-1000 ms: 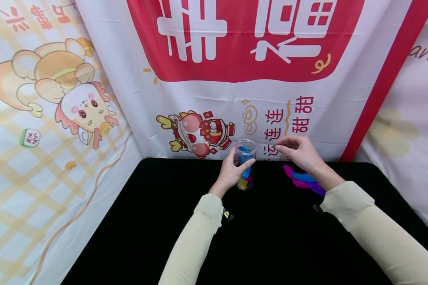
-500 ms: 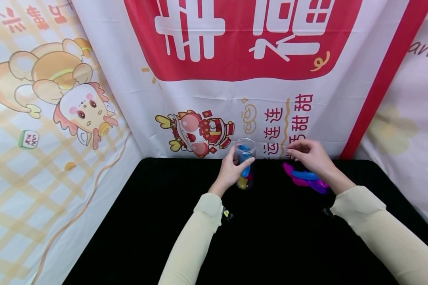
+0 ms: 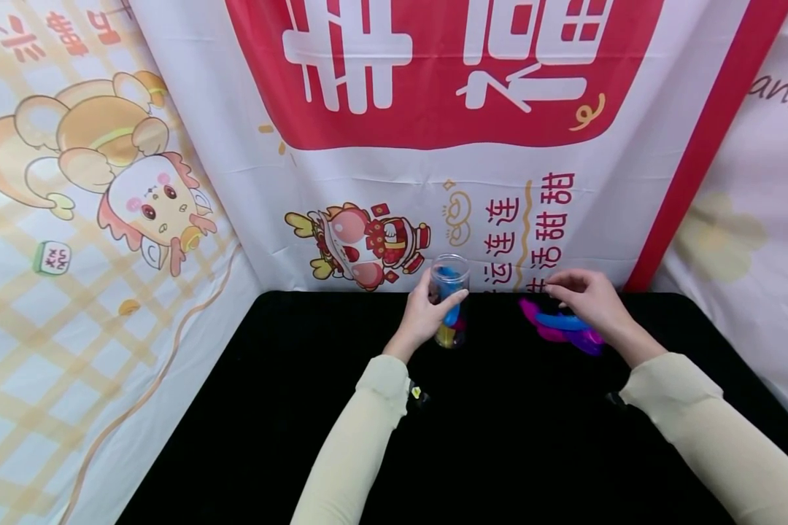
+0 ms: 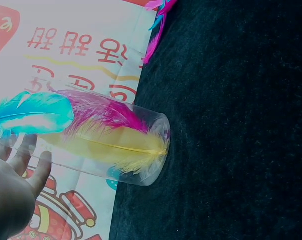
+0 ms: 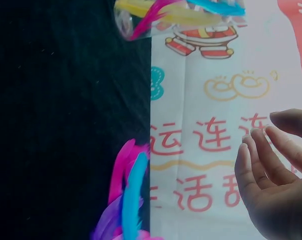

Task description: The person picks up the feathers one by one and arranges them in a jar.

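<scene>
My left hand [image 3: 422, 319] grips a clear cylindrical jar [image 3: 451, 259] that stands upright near the back of the table. Through its transparent wall the left wrist view shows a blue feather [image 4: 38, 116], a magenta feather [image 4: 103, 111] and a yellow feather [image 4: 108, 144]. To the right, my right hand [image 3: 591, 300] hovers above a small pile of feathers [image 3: 560, 325], its fingers loosely bent and apart from the thumb, with nothing between them. Pink [image 5: 119, 170], blue [image 5: 132, 197] and purple [image 5: 106, 221] feathers lie in that pile, partly hidden by the hand in the head view.
A black cloth covers the table [image 3: 499, 437]. Right behind its back edge hangs a white and red printed curtain [image 3: 381, 175], close to the jar and the pile. A patterned cloth wall [image 3: 92, 306] rises at the left.
My right hand has moved right and slightly down, from beside the jar to above the feather pile. The left hand and the jar have stayed in place.
</scene>
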Motion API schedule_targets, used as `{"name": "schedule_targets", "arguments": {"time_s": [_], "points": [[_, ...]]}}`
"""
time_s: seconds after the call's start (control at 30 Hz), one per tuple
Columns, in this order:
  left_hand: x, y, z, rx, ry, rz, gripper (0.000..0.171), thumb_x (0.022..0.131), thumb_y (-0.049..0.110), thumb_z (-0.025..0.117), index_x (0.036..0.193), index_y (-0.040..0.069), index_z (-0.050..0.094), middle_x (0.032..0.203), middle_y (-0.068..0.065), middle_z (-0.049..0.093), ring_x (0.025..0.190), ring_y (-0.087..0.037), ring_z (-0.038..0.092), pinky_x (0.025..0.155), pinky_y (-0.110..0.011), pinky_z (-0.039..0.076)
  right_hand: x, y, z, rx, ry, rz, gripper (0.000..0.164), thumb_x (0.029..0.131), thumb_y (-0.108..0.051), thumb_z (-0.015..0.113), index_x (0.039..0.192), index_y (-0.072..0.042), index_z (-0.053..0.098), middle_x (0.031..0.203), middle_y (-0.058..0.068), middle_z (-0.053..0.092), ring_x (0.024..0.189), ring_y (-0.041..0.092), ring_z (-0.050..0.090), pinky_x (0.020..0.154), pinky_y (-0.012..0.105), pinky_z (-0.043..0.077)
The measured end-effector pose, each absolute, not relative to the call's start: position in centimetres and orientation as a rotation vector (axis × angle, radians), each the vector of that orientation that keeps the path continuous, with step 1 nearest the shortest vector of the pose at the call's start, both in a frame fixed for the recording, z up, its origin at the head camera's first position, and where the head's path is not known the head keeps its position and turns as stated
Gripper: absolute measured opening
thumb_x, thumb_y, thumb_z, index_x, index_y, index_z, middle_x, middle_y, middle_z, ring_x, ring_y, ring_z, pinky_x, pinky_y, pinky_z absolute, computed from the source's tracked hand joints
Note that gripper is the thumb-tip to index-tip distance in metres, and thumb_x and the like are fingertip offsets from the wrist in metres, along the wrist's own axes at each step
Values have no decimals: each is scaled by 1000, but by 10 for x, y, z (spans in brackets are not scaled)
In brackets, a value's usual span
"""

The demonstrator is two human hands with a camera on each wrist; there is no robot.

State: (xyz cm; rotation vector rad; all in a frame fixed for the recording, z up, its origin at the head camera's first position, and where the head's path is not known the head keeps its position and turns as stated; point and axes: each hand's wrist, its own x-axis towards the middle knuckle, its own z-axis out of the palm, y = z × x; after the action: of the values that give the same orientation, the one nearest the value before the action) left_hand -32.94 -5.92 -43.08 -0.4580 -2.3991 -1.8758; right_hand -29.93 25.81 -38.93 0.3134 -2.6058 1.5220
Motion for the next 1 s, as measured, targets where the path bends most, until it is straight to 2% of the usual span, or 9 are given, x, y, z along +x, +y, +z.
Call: {"name": "schedule_targets", "arguments": {"time_s": [0.23, 0.4, 0.6, 0.7, 0.87, 1.0], "points": [[-329, -59, -430, -456, -2388, -1881, 71, 92, 50, 75, 151, 28, 42, 142, -6, 59, 133, -24, 55, 109, -48, 46, -297, 272, -402, 249, -2634, 1518, 33, 102, -25, 66, 120, 3, 67, 103, 4, 72, 82, 3, 65, 72, 24, 57], [-329, -59, -430, -456, -2391, -1879, 71, 92, 50, 75, 151, 27, 42, 142, -6, 59, 133, -24, 55, 110, -48, 45, -295, 280, -412, 178, -2671, 1482, 34, 102, -26, 65, 121, 3, 67, 109, 14, 73, 80, 4, 66, 73, 25, 57], [-330, -58, -432, -455, -2387, -1884, 71, 92, 49, 75, 150, 27, 42, 142, -6, 59, 134, -25, 55, 110, -48, 45, -296, 290, -429, 104, -2725, 1430, 37, 103, -29, 64, 123, 2, 68, 117, 22, 71, 85, 15, 68, 73, 27, 56], [-330, -59, -432, -456, -2388, -1889, 71, 92, 50, 75, 151, 27, 42, 143, -6, 58, 135, -25, 54, 111, -48, 44, -297, 294, -437, 68, -2737, 1444, 38, 103, -29, 64, 125, 3, 67, 118, 21, 70, 86, 17, 70, 73, 28, 57], [-330, -59, -432, -458, -2390, -1882, 71, 92, 50, 74, 151, 27, 42, 142, -6, 58, 134, -25, 55, 110, -49, 45, -297, 299, -447, 31, -2719, 1501, 39, 102, -26, 65, 125, 5, 66, 115, 18, 70, 81, 12, 70, 72, 30, 59], [-330, -59, -433, -464, -2384, -1862, 72, 92, 51, 74, 151, 26, 42, 142, -7, 59, 133, -25, 55, 109, -48, 45, -297, 303, -452, 3, -2717, 1529, 39, 103, -24, 63, 127, 7, 64, 116, 19, 69, 83, 11, 70, 74, 31, 60]]}}
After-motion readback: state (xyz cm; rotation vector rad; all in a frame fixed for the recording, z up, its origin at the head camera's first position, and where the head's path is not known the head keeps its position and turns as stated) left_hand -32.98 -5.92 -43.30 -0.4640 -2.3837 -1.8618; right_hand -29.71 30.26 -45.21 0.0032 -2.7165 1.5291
